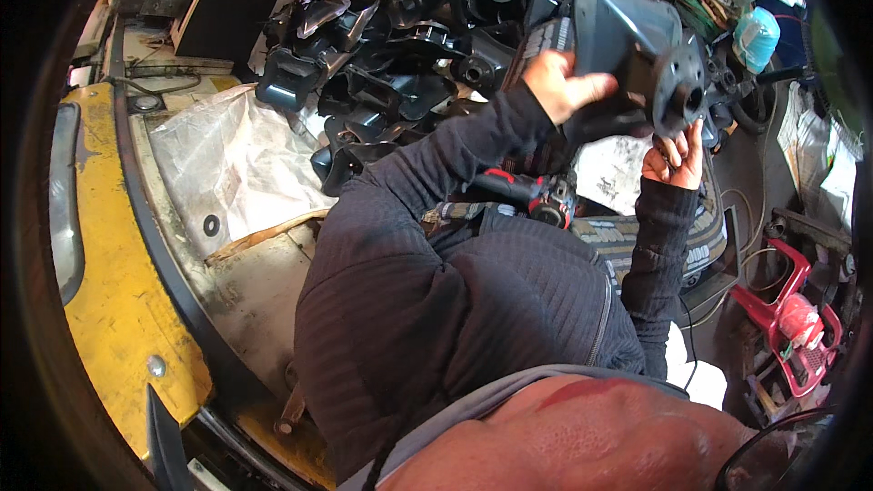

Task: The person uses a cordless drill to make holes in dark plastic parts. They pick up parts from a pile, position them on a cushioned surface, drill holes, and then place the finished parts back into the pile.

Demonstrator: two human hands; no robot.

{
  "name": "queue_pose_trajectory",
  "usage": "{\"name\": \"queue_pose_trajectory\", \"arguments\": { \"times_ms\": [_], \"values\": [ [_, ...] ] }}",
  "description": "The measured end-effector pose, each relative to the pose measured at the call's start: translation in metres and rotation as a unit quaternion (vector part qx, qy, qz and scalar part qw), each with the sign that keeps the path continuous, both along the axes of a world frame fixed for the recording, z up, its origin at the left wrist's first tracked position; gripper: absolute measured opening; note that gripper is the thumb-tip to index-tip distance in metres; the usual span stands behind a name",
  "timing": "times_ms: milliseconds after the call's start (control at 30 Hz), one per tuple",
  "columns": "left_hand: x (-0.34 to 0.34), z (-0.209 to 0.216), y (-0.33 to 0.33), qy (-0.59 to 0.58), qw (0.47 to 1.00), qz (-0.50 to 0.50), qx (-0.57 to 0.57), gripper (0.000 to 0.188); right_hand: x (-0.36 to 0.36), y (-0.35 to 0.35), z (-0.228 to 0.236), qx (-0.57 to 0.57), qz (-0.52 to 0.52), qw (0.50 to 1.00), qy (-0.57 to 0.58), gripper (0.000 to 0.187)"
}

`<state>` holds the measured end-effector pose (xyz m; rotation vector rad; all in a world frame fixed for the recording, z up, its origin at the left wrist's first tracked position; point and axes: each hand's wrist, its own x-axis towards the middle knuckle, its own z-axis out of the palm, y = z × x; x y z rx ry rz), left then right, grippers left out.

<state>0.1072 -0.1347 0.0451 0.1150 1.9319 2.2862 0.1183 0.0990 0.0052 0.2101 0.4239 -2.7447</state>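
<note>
A black flanged bracket (627, 23) is held up in front of me, above my lap. It has a broad, shiny plate and a round flange with a central hole, and it looks slightly blurred. My left hand (559, 86) grips its left side, thumb stretched over the near face, with the other fingers partly hidden. Below the flange, the curled fingers of my right hand (675, 159) support the part's lower right. A red and black cordless power tool (523, 193) lies across my lap, under the bracket. Beyond my hands is a heap of similar black brackets (391, 77).
To the left, a worn yellow panel (118, 264) borders a pale surface with a crumpled white plastic sheet (241, 164) and a black washer (211, 225). At right sits a red plastic stool (782, 309). A light-blue wrapped bundle (757, 38) stands at the far right.
</note>
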Motion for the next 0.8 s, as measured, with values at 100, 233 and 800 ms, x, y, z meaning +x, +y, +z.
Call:
{"name": "queue_pose_trajectory", "arguments": {
  "times_ms": [100,233,800],
  "values": [
    [-0.055,-0.011,-0.045,0.127,0.980,0.130,-0.079,0.024,-0.003,-0.005,-0.005,-0.113,0.043,0.990,-0.079,0.040],
    [-0.149,-0.071,-0.105,-0.017,0.967,0.231,-0.101,0.032,0.021,-0.014,-0.033,-0.139,-0.018,0.956,-0.259,0.043],
    [-0.184,-0.282,-0.092,-0.189,0.885,0.015,-0.425,0.069,0.008,-0.087,-0.054,-0.217,0.171,0.951,-0.139,0.050]
  ]
}}
